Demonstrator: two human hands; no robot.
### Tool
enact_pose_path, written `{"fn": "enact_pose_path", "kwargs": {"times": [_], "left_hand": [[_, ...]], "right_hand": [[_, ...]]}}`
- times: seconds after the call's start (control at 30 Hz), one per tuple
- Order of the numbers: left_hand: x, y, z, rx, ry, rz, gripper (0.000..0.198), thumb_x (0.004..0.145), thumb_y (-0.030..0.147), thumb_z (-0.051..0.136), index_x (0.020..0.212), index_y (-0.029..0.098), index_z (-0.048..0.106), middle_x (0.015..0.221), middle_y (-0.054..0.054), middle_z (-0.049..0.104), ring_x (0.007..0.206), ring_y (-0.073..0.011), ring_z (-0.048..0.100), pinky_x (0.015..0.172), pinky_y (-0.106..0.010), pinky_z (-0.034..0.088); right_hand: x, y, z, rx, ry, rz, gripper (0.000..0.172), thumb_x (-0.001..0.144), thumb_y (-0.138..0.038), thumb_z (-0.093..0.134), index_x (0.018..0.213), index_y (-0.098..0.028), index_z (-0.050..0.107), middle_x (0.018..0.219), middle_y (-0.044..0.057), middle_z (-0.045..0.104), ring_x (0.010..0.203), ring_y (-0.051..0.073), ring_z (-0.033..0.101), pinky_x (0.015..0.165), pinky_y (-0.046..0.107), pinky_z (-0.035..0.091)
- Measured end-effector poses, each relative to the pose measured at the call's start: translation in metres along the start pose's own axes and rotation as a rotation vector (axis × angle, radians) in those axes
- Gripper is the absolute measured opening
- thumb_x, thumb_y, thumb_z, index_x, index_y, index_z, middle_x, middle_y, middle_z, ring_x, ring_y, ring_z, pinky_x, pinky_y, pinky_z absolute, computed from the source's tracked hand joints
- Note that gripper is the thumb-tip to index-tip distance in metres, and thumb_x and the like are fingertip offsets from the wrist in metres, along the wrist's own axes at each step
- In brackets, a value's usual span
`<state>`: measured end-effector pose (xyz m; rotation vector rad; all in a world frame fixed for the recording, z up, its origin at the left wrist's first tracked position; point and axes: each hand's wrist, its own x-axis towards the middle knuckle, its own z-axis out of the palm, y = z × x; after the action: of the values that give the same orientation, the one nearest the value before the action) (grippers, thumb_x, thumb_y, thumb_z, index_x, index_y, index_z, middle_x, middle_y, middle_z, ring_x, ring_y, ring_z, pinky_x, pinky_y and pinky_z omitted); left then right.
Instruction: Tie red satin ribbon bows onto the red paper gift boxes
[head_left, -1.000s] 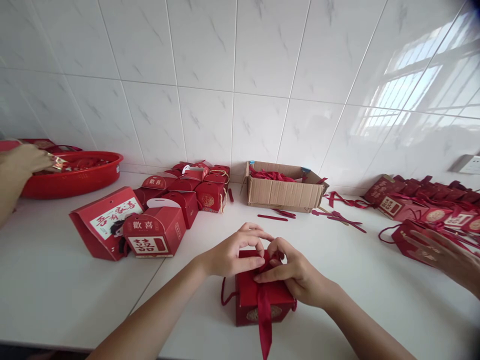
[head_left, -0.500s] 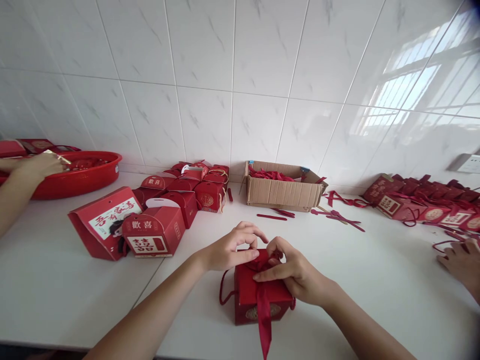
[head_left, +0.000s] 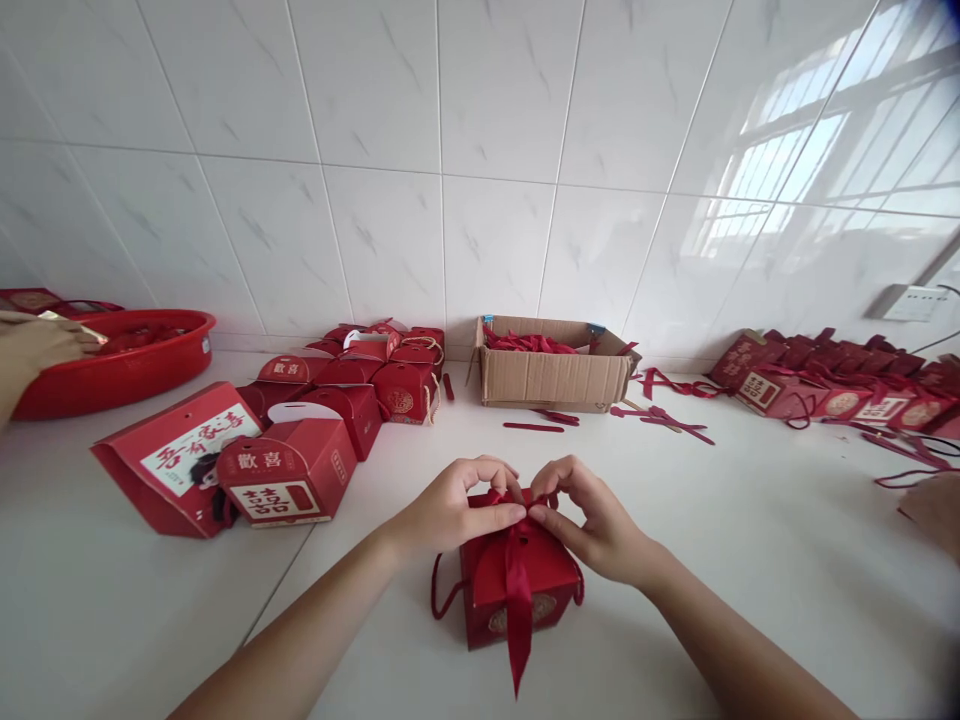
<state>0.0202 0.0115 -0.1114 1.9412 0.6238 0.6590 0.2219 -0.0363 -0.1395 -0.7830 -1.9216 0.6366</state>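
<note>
A small red gift box [head_left: 484, 590] with a gold round emblem stands on the white table in front of me. A red ribbon [head_left: 518, 610] sits on its lid, one tail hanging down the front. My left hand [head_left: 469, 510] pinches the ribbon from the left, thumb against fingers. From the right, my right hand [head_left: 581, 515] pinches it too, and the two thumb tips nearly meet over the lid. The fingers partly hide the ribbon's knot or loop. A dark red cord handle [head_left: 442, 605] curves out at the box's left side.
Several red boxes [head_left: 300, 470] stand at the left, beside a red basin [head_left: 120, 375] where another person's hand [head_left: 45, 350] works. A cardboard box [head_left: 555, 380] of ribbons is by the wall. More boxes [head_left: 847, 400] and another hand [head_left: 934, 510] are at the right.
My hands have come together at the top of the lid, thumbs now side by side on the ribbon. The view has shifted slightly to the right.
</note>
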Motion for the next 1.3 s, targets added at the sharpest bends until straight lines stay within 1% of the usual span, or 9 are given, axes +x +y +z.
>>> {"fn": "enact_pose_path", "kwargs": {"times": [0.1, 0.23, 0.5, 0.6, 0.7, 0.9, 1.0, 1.2, 1.3], "left_hand": [[0.000, 0.001, 0.001, -0.055, 0.006, -0.021, 0.030, 0.076, 0.025, 0.064, 0.066, 0.020, 0.036, 0.084, -0.003, 0.064, 0.105, -0.0216, 0.054, 0.088, -0.035, 0.041], [0.001, -0.001, 0.002, -0.075, 0.007, -0.040, 0.031, 0.074, 0.026, 0.067, 0.065, 0.019, 0.038, 0.084, -0.004, 0.065, 0.102, -0.0216, 0.056, 0.082, -0.033, 0.043], [0.000, 0.000, -0.001, 0.018, 0.012, -0.050, 0.032, 0.073, 0.028, 0.069, 0.064, 0.020, 0.040, 0.082, -0.005, 0.069, 0.107, -0.0230, 0.058, 0.091, -0.037, 0.039], [0.001, 0.002, 0.000, 0.004, 0.018, -0.044, 0.032, 0.072, 0.030, 0.070, 0.064, 0.020, 0.041, 0.079, -0.004, 0.069, 0.107, -0.0235, 0.058, 0.091, -0.036, 0.039], [0.001, 0.004, 0.004, -0.037, 0.046, -0.046, 0.032, 0.078, 0.034, 0.065, 0.060, 0.019, 0.042, 0.074, -0.003, 0.066, 0.102, -0.0230, 0.060, 0.086, -0.032, 0.041], [-0.001, 0.005, 0.013, -0.058, 0.100, -0.077, 0.039, 0.079, 0.031, 0.062, 0.056, 0.019, 0.034, 0.075, -0.003, 0.064, 0.097, -0.0227, 0.063, 0.078, -0.028, 0.044], [0.000, 0.003, 0.012, -0.009, 0.109, -0.062, 0.039, 0.078, 0.030, 0.063, 0.056, 0.020, 0.032, 0.069, -0.002, 0.061, 0.100, -0.0234, 0.062, 0.079, -0.028, 0.044], [0.000, 0.002, 0.010, 0.032, 0.078, -0.052, 0.038, 0.076, 0.027, 0.065, 0.058, 0.021, 0.032, 0.070, -0.003, 0.069, 0.105, -0.0236, 0.060, 0.089, -0.032, 0.042], [-0.001, 0.003, 0.009, 0.018, 0.065, -0.050, 0.039, 0.073, 0.024, 0.067, 0.057, 0.021, 0.031, 0.070, -0.002, 0.068, 0.106, -0.0236, 0.061, 0.087, -0.031, 0.043]], "right_hand": [[-0.001, 0.000, 0.000, 0.086, 0.023, 0.071, 0.013, 0.090, -0.024, 0.053, 0.092, -0.023, 0.040, 0.087, 0.002, 0.055, 0.074, 0.012, 0.051, 0.068, 0.029, 0.047], [0.000, 0.002, 0.000, 0.159, 0.040, 0.098, 0.015, 0.089, -0.025, 0.055, 0.092, -0.022, 0.040, 0.087, 0.001, 0.055, 0.073, 0.011, 0.052, 0.065, 0.028, 0.045], [0.004, 0.009, -0.002, 0.258, 0.100, 0.117, 0.020, 0.087, -0.024, 0.058, 0.087, -0.023, 0.038, 0.083, 0.000, 0.056, 0.073, 0.012, 0.050, 0.066, 0.028, 0.042], [0.004, 0.010, -0.003, 0.247, 0.086, 0.125, 0.018, 0.088, -0.023, 0.057, 0.087, -0.023, 0.040, 0.084, 0.001, 0.055, 0.074, 0.013, 0.050, 0.066, 0.028, 0.041], [0.002, 0.009, -0.003, 0.236, 0.059, 0.130, 0.015, 0.088, -0.023, 0.056, 0.088, -0.023, 0.041, 0.086, 0.001, 0.056, 0.077, 0.014, 0.051, 0.068, 0.030, 0.042], [0.001, 0.008, -0.002, 0.315, 0.032, 0.106, 0.011, 0.089, -0.020, 0.055, 0.090, -0.023, 0.044, 0.089, 0.001, 0.053, 0.079, 0.014, 0.050, 0.070, 0.031, 0.041], [0.002, 0.009, -0.004, 0.347, 0.021, 0.113, 0.012, 0.089, -0.019, 0.054, 0.088, -0.023, 0.042, 0.087, 0.000, 0.049, 0.076, 0.012, 0.047, 0.067, 0.029, 0.040], [0.004, 0.011, -0.015, 0.386, -0.001, 0.128, 0.021, 0.089, -0.017, 0.053, 0.081, -0.023, 0.034, 0.082, -0.001, 0.047, 0.072, 0.012, 0.043, 0.062, 0.027, 0.037], [0.004, 0.014, -0.020, 0.355, 0.015, 0.126, 0.024, 0.089, -0.017, 0.054, 0.080, -0.023, 0.033, 0.081, 0.000, 0.048, 0.072, 0.012, 0.043, 0.062, 0.027, 0.037]]}}
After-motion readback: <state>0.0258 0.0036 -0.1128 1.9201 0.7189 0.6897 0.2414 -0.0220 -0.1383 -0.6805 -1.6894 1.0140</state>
